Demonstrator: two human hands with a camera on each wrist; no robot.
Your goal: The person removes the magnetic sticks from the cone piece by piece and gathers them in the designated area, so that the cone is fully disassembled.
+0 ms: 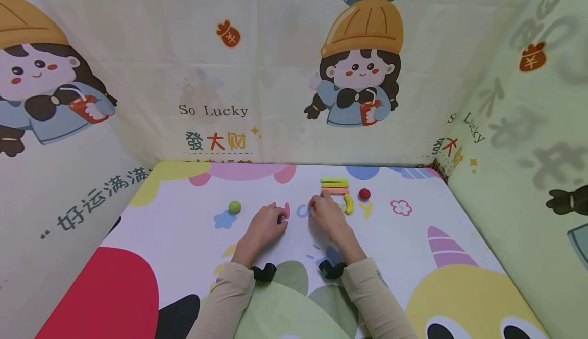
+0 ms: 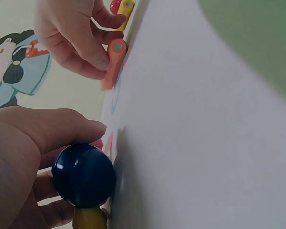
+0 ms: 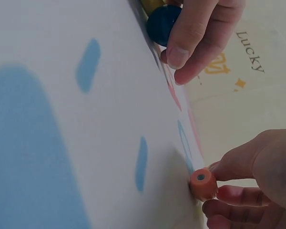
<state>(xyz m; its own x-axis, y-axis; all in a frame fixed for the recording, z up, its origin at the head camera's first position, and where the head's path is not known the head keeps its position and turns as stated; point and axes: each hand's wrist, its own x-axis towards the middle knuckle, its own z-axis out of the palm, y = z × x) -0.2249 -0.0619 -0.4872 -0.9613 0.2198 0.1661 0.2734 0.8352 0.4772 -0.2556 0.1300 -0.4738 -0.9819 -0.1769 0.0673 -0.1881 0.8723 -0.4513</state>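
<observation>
My left hand [image 1: 263, 228] holds a dark blue ball [image 2: 84, 175] just above or on the table; in the head view little of the ball shows. Against the ball lies a yellow piece [image 2: 89, 218], mostly hidden, its kind unclear. With thumb and fingers my right hand [image 1: 328, 215] pinches the end of a salmon-pink stick [image 2: 113, 64] that has a small dot in its round end. Beyond this stick, a yellow stick [image 1: 334, 185] and a green stick [image 1: 334, 179] lie parallel to it. A toy banana [image 1: 348, 204] is right of the right hand.
A red ball [image 1: 364, 194] sits right of the banana. Left of my left hand rests a green ball [image 1: 234, 207]. The printed tabletop [image 1: 184, 237] meets a cartoon-printed cloth wall [image 1: 275, 73] at the back, with cloth at both sides.
</observation>
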